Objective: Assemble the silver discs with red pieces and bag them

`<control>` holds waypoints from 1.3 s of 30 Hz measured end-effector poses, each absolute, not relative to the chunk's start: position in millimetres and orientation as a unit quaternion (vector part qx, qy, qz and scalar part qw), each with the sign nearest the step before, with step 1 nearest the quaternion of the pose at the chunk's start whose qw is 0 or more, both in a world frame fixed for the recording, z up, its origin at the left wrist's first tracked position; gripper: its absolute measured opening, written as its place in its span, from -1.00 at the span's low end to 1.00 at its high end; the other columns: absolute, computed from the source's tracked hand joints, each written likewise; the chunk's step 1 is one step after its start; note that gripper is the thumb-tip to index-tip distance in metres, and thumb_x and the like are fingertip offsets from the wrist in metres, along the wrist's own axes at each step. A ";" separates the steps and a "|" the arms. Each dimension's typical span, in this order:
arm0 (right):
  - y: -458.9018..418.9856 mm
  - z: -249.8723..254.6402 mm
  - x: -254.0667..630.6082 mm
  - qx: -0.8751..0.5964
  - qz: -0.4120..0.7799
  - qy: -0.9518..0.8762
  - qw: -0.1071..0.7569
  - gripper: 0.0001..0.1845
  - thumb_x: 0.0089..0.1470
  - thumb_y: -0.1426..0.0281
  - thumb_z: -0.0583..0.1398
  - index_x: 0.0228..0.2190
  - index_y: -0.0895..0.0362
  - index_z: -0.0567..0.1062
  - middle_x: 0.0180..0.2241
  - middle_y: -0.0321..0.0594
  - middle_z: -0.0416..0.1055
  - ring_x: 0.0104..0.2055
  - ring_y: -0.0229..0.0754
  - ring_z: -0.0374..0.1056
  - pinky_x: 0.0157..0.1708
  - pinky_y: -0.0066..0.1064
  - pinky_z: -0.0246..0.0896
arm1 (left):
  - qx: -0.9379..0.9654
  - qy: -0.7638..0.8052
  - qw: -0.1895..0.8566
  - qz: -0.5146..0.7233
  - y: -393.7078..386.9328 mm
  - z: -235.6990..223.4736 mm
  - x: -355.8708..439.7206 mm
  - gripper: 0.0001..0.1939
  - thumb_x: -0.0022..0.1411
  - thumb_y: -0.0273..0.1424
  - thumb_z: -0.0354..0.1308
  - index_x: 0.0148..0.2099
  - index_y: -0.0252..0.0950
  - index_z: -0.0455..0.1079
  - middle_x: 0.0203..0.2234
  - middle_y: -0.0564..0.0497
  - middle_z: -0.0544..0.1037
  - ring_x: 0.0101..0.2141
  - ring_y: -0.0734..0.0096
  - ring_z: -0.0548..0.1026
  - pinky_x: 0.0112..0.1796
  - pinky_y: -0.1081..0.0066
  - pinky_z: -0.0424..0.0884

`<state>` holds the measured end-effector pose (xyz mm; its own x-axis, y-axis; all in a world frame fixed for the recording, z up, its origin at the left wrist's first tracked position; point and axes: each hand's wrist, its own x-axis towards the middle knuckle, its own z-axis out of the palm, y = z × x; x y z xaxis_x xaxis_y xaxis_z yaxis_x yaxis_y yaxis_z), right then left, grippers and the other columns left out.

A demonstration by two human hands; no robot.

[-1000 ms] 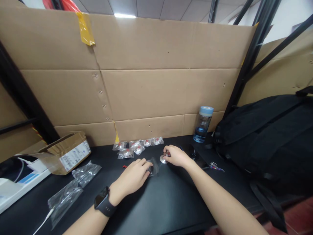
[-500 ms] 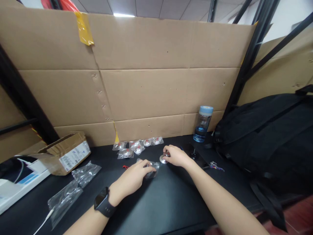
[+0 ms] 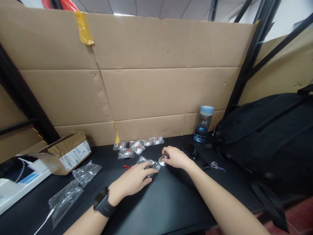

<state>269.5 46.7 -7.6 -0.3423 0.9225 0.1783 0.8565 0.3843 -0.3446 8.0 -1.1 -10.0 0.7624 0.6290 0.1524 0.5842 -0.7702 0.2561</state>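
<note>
My right hand (image 3: 174, 156) is closed, pinching the top of a small silver disc-shaped metal piece (image 3: 161, 161) with a dark, partly red top. The disc's rim rests on or just over the black table; the fingers cover much of it. My left hand (image 3: 137, 176), wearing a black watch, lies with fingers spread over a clear plastic bag (image 3: 156, 165). Whether anything is inside that bag is hidden under the fingers. Beside the left hand is a small red string-like item (image 3: 127, 167). Farther back lie several bagged silver discs (image 3: 126, 152) with red marks.
At left are an open cardboard box (image 3: 74, 155), a white power strip (image 3: 23, 187) and clear plastic bags (image 3: 66, 195). To the right stand a water bottle (image 3: 203, 125), a black phone-like slab (image 3: 195, 156), keys (image 3: 216, 165) and a black backpack (image 3: 266, 130). Cardboard walls (image 3: 146, 94) the back.
My left fingers have spread and shifted slightly right over the bag, which shows more behind them. My right hand, still on the metal piece, has moved slightly left.
</note>
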 end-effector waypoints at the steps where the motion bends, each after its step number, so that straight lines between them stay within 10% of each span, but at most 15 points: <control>1: 45.9 -6.9 268.8 -0.547 0.094 -0.813 0.176 -0.75 0.04 0.23 0.32 -0.22 0.02 0.49 -0.21 -0.21 0.46 -0.17 -0.10 0.42 -0.25 -0.40 0.17 | 0.933 0.325 0.098 0.115 -1.2 -10.9 7.5 -0.55 0.38 -0.37 0.11 0.27 0.06 0.33 0.23 0.00 0.35 0.15 0.13 0.41 0.15 0.15 0.38; 12: 31.1 8.1 247.8 -0.359 0.167 -0.865 0.308 -0.73 0.00 0.35 0.40 -0.22 0.08 0.54 -0.23 -0.25 0.51 -0.23 -0.20 0.44 -0.20 -0.46 0.27 | 0.940 0.310 0.070 0.126 -1.3 -8.7 9.3 -0.51 0.36 -0.30 0.17 0.30 -0.02 0.30 0.25 -0.05 0.37 0.23 0.07 0.34 0.22 0.05 0.28; 39: 26.5 8.1 245.5 -0.362 0.184 -0.894 0.188 -0.76 -0.07 0.32 0.43 -0.31 0.09 0.60 -0.40 -0.31 0.54 -0.37 -0.22 0.41 -0.34 -0.49 0.18 | 0.928 0.333 0.094 0.141 -1.7 0.1 8.2 -0.68 0.42 -0.35 0.02 0.09 -0.04 0.51 -0.03 0.00 0.60 -0.07 0.20 0.58 0.00 0.27 0.47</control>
<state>245.5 26.5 8.1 -0.6675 0.7163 0.2032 0.5783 0.6707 -0.4645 8.2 -1.7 0.1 0.7386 0.6442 0.1986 0.5911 -0.7606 0.2685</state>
